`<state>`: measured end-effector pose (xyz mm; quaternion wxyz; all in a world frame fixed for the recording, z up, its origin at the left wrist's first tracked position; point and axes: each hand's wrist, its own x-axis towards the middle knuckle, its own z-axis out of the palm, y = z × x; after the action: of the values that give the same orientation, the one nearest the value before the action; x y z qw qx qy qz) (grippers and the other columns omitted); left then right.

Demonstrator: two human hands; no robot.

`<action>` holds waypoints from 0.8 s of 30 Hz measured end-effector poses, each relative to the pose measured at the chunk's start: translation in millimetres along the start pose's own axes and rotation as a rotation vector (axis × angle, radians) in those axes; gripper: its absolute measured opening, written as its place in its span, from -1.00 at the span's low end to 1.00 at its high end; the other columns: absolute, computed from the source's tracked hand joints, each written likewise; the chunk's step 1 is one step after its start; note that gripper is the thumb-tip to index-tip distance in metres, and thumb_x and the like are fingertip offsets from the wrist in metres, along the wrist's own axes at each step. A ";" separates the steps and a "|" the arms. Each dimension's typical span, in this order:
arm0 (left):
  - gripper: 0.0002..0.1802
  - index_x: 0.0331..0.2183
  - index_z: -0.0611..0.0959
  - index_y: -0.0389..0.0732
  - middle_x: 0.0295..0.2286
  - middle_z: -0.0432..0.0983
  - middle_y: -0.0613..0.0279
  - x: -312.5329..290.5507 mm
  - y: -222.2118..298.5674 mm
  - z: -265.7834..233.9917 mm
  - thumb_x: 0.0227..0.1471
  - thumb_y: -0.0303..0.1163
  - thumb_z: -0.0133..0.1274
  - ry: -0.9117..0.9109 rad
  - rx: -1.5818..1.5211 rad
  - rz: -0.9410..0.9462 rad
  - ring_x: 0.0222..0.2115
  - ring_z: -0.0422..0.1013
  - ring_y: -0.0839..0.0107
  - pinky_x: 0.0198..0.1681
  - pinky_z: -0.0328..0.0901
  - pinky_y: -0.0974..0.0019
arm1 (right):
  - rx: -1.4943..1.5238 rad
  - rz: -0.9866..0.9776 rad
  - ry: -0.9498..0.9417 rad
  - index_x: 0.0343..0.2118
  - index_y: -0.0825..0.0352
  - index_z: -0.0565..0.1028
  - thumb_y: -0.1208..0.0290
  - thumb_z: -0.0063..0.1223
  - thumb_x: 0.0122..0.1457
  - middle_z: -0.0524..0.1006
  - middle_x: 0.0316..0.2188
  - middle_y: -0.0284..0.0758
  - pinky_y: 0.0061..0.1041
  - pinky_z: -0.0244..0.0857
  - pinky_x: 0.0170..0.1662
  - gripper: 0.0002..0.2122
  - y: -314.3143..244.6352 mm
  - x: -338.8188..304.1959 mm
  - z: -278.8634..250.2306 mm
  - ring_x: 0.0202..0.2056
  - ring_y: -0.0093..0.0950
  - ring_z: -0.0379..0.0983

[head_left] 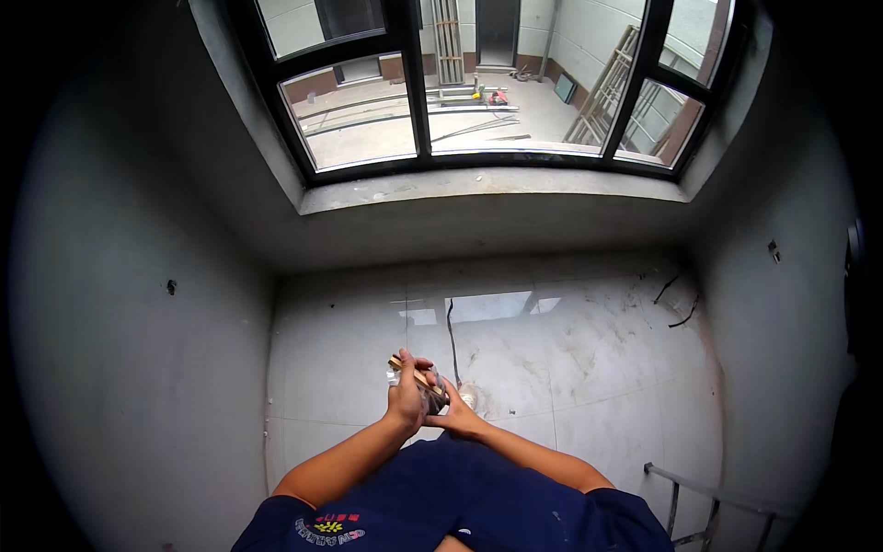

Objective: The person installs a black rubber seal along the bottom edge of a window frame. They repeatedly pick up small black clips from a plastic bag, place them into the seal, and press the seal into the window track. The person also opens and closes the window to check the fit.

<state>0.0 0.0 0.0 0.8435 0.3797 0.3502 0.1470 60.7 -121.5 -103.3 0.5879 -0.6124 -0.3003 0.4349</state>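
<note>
Both my hands are together in front of my body, at the middle of the view. My left hand (406, 401) is closed around a short bundle that has a tan, wood-coloured strip (422, 378) with dark edges. Greyish, partly see-through material, which looks like plastic wrap (430, 402), shows between the palms. My right hand (457, 416) grips the lower right side of the same bundle, its fingers curled round it. The fingers hide much of the bundle, so its exact kind cannot be made out. Just beyond my right hand, a whitish round thing (472, 396) lies on the floor.
A black cable (452, 340) runs along the tiled floor (331, 368) ahead. A dark-framed window (418, 92) rises above the sill (497, 181). At lower right stands a metal ladder (713, 495). Short black cables (683, 319) lie by the right wall. Poles lie outside.
</note>
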 end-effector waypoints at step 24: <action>-0.64 -0.33 0.59 -0.27 -0.40 0.53 0.18 413.8 209.5 61.8 0.31 -0.15 -0.04 -0.054 0.026 0.321 -0.33 0.46 0.43 -0.16 0.35 0.32 | -0.095 0.257 0.178 0.09 0.41 0.26 0.36 0.31 -0.06 0.48 -0.13 -0.20 -0.47 0.32 0.00 -0.35 -108.3 396.8 -214.8 -0.10 -0.46 0.42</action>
<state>341.6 319.5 -13.6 0.8135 0.4453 0.2641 0.2651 441.7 142.7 -83.2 0.5220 -0.7090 -0.1865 0.4359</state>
